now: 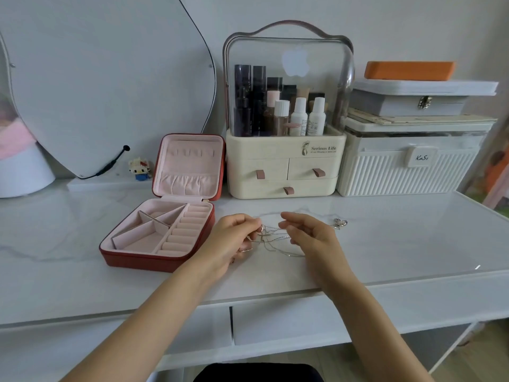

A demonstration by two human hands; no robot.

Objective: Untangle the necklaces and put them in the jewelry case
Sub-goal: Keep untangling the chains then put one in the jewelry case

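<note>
Just right of the open red jewelry case (pixel 154 238), both hands worked above the white desk (pixel 385 244). The left hand (pixel 231 241) pinched the tangled silver necklaces (pixel 272 238) in its curled fingers (pixel 254 223); the right hand (pixel 311 235) pinched the same strands from the other side. A small silver piece (pixel 340 223) lay further right of the case.

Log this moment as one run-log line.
step: untangling | left hand: pinches necklaces | right hand: pinches necklaces | jewelry case: open, no necklace inside | loose piece: on tabletop
</note>
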